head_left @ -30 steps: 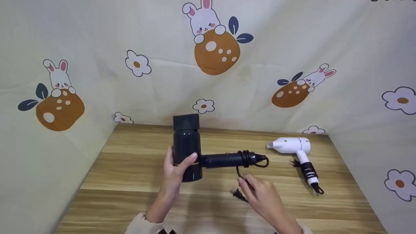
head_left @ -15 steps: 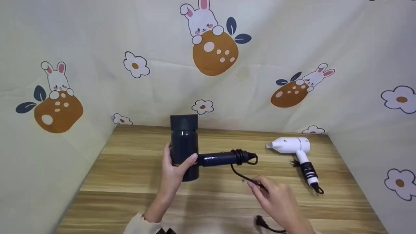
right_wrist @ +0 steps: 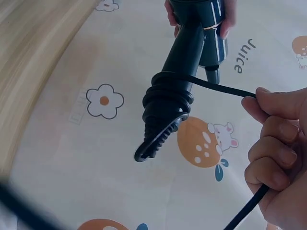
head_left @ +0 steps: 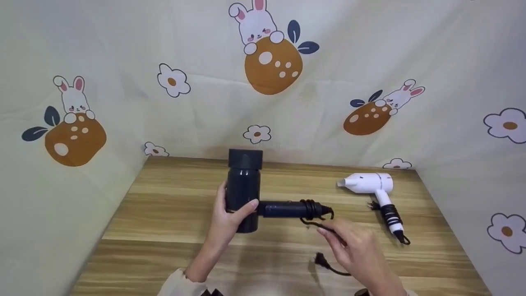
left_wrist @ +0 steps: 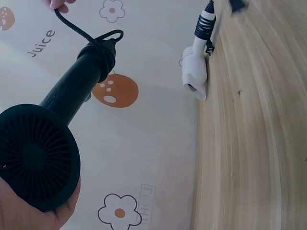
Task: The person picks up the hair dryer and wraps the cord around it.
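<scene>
A dark navy hair dryer point(head_left: 243, 187) is held above the table by my left hand point(head_left: 230, 213), whose fingers and thumb wrap its barrel. Its handle point(head_left: 281, 209) points right, with several turns of black cord point(left_wrist: 98, 55) wound around the end. My right hand point(head_left: 357, 246) pinches the loose stretch of that cord point(right_wrist: 223, 89) between thumb and forefinger, the other fingers curled over it. Beyond the hand the cord's plug point(head_left: 320, 260) dangles free. The round vent grille point(left_wrist: 36, 155) faces the left wrist camera.
A white hair dryer point(head_left: 367, 183) lies at the table's right rear, black cord point(head_left: 390, 217) wrapped around its handle. The wood-grain table point(head_left: 164, 222) meets a printed cloth backdrop point(head_left: 197, 115) at the back and both sides.
My right hand has moved a little right along with the cord, drawing out a longer loose stretch. The navy hair dryer shifted slightly left, then back right and lower. The plug now dangles lower.
</scene>
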`<move>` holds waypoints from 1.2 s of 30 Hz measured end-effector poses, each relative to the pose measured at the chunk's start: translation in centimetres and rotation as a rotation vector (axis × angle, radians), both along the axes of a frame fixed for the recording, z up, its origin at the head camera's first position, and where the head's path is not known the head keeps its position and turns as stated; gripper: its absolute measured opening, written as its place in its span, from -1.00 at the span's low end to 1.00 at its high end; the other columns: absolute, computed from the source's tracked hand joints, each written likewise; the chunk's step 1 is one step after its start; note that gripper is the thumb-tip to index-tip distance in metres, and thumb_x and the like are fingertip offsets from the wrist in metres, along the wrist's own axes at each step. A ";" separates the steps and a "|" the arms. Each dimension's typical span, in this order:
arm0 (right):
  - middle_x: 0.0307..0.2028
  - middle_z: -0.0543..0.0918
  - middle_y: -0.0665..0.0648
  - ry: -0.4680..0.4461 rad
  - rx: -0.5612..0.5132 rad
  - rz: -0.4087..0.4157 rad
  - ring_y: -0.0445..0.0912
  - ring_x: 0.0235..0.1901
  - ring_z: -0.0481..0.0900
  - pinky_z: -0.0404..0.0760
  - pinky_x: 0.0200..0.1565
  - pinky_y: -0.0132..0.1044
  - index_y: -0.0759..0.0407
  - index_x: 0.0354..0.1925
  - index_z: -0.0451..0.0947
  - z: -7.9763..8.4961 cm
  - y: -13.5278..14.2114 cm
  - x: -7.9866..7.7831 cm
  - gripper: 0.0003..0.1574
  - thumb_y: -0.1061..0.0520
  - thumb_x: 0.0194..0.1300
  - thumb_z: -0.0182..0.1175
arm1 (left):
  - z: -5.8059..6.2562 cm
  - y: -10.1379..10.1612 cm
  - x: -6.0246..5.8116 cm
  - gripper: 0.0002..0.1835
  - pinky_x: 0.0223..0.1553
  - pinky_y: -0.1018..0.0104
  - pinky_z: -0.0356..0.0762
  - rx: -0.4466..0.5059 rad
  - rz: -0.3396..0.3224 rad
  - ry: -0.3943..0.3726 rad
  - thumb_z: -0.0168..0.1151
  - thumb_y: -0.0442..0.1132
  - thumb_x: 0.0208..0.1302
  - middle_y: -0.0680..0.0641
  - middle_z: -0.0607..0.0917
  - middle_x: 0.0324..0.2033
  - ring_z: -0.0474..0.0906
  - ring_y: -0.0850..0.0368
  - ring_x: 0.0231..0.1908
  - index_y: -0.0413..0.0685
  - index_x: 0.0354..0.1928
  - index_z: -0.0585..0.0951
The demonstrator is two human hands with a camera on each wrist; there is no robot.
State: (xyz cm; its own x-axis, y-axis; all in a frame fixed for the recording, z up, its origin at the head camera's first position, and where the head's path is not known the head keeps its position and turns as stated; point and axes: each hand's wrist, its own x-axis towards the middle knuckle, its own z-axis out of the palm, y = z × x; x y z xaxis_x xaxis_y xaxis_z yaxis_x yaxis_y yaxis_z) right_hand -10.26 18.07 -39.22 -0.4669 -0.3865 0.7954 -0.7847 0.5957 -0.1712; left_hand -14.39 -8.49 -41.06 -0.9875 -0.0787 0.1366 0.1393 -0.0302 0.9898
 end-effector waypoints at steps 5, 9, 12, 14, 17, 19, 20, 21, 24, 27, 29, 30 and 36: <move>-0.52 0.58 -0.14 -0.016 -0.021 -0.012 -0.36 -0.58 0.43 0.40 -0.53 -0.60 0.10 -0.36 0.62 0.2 0.1 -0.3 -0.96 0.16 0.18 0.25 | 0.0 0.2 0.1 -0.13 -0.13 0.18 0.57 -0.040 -0.087 -0.034 0.39 -0.18 0.03 -0.24 0.45 0.01 0.55 -0.01 -0.15 0.04 0.37 0.14; -0.57 0.55 -0.13 -0.009 -0.047 -0.027 -0.36 -0.63 0.35 0.32 -0.59 -0.62 0.10 -0.38 0.62 0.1 0.3 -0.7 -0.96 0.15 0.15 0.27 | -0.1 0.2 0.3 -0.17 -0.11 0.20 0.52 -0.092 -0.147 -0.053 0.39 -0.15 0.03 -0.24 0.48 -0.03 0.53 0.00 -0.16 0.03 0.33 0.19; -0.53 0.62 -0.11 -0.048 -0.060 -0.040 -0.34 -0.61 0.45 0.40 -0.56 -0.60 0.10 -0.38 0.63 -0.1 0.5 -0.9 -0.96 0.17 0.12 0.29 | -0.1 0.1 0.5 -0.18 -0.09 0.20 0.51 -0.122 -0.207 -0.066 0.39 -0.12 0.02 -0.22 0.50 -0.03 0.52 0.01 -0.13 0.04 0.32 0.21; -0.52 0.63 -0.11 -0.100 -0.076 -0.049 -0.35 -0.61 0.44 0.40 -0.56 -0.61 0.08 -0.38 0.64 -0.1 0.6 -0.9 -0.96 0.18 0.11 0.29 | -0.1 0.1 0.7 -0.17 -0.09 0.19 0.51 -0.131 -0.246 -0.070 0.38 -0.10 0.02 -0.21 0.50 -0.02 0.51 0.02 -0.12 0.05 0.34 0.20; -0.52 0.65 -0.08 -0.183 -0.119 -0.022 -0.39 -0.63 0.40 0.37 -0.58 -0.63 0.08 -0.38 0.65 -0.3 0.7 -1.2 -0.89 0.26 0.06 0.31 | 0.0 0.0 0.7 -0.20 -0.12 0.17 0.54 -0.115 -0.299 -0.069 0.38 -0.11 0.02 -0.22 0.50 -0.04 0.54 0.02 -0.16 0.04 0.31 0.23; -0.53 0.65 -0.06 -0.237 -0.160 0.006 -0.39 -0.64 0.36 0.34 -0.59 -0.62 0.09 -0.39 0.65 -0.7 0.8 -1.6 -0.81 0.34 -0.01 0.34 | 0.1 -0.1 0.8 -0.23 -0.16 0.15 0.57 -0.079 -0.335 -0.068 0.38 -0.15 0.02 -0.23 0.50 -0.07 0.56 0.01 -0.19 0.00 0.28 0.25; -0.54 0.65 -0.04 -0.271 -0.184 0.020 -0.39 -0.63 0.38 0.37 -0.58 -0.61 0.09 -0.40 0.66 -0.9 0.9 -1.7 -0.78 0.37 -0.04 0.34 | 0.1 -0.1 0.8 -0.25 -0.17 0.14 0.58 -0.057 -0.352 -0.070 0.37 -0.17 0.02 -0.23 0.50 -0.08 0.57 0.01 -0.21 -0.02 0.26 0.26; -0.53 0.66 -0.02 -0.313 -0.211 0.032 -0.38 -0.61 0.42 0.40 -0.56 -0.60 0.10 -0.40 0.66 -1.1 1.0 -1.9 -0.76 0.39 -0.06 0.34 | 0.1 -0.1 0.8 -0.27 -0.19 0.12 0.59 -0.033 -0.367 -0.071 0.38 -0.19 0.01 -0.24 0.50 -0.10 0.58 0.00 -0.22 -0.04 0.24 0.27; -0.52 0.68 0.01 -0.442 -0.271 0.058 -0.36 -0.55 0.51 0.49 -0.49 -0.55 0.13 -0.42 0.66 -1.9 1.3 -2.4 -0.78 0.41 -0.05 0.32 | 0.3 -0.1 0.8 -0.29 -0.22 0.10 0.61 0.015 -0.386 -0.063 0.38 -0.23 -0.01 -0.21 0.50 -0.14 0.57 0.02 -0.23 -0.10 0.20 0.29; -0.47 0.69 -0.03 -0.575 -0.301 0.124 -0.33 -0.47 0.57 0.55 -0.41 -0.49 0.23 -0.39 0.65 -2.8 1.6 -2.8 -0.86 0.40 0.06 0.25 | 0.5 0.0 0.8 -0.30 -0.23 0.07 0.62 0.054 -0.378 -0.049 0.40 -0.26 -0.05 -0.18 0.51 -0.16 0.55 0.01 -0.21 -0.11 0.17 0.31; -0.43 0.68 -0.07 -0.641 -0.306 0.185 -0.31 -0.43 0.57 0.56 -0.37 -0.46 0.28 -0.36 0.62 -3.4 1.8 -3.1 -0.89 0.40 0.14 0.18 | 0.6 0.1 0.9 -0.30 -0.18 0.08 0.59 0.068 -0.366 -0.034 0.40 -0.26 -0.08 -0.17 0.53 -0.14 0.53 0.00 -0.17 -0.11 0.16 0.33; -0.44 0.66 -0.07 -0.665 -0.306 0.229 -0.32 -0.43 0.55 0.55 -0.38 -0.45 0.31 -0.36 0.60 -3.7 1.9 -3.3 -0.88 0.42 0.17 0.14 | 0.6 0.1 1.0 -0.30 -0.15 0.07 0.58 0.079 -0.363 -0.030 0.40 -0.26 -0.09 -0.16 0.53 -0.14 0.52 -0.01 -0.16 -0.10 0.16 0.33; -0.40 0.62 0.02 -0.807 -0.401 0.554 -0.35 -0.55 0.53 0.53 -0.63 -0.38 0.29 -0.28 0.56 -6.2 2.1 -4.4 -0.70 0.33 0.38 -0.13 | 0.8 0.4 1.2 -0.23 -0.04 0.10 0.48 0.155 -0.325 -0.024 0.37 -0.26 -0.12 -0.13 0.53 -0.11 0.48 -0.01 -0.10 -0.11 0.21 0.30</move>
State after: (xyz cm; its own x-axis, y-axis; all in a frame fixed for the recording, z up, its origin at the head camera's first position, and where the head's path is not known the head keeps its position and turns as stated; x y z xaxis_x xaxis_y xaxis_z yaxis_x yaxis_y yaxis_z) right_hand -14.63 20.18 -45.43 -0.7528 -0.4852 0.4448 -0.4961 -0.0260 -0.8679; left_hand -13.20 -8.09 -40.23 -0.9673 0.2215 0.1237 0.0743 -0.2190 0.9729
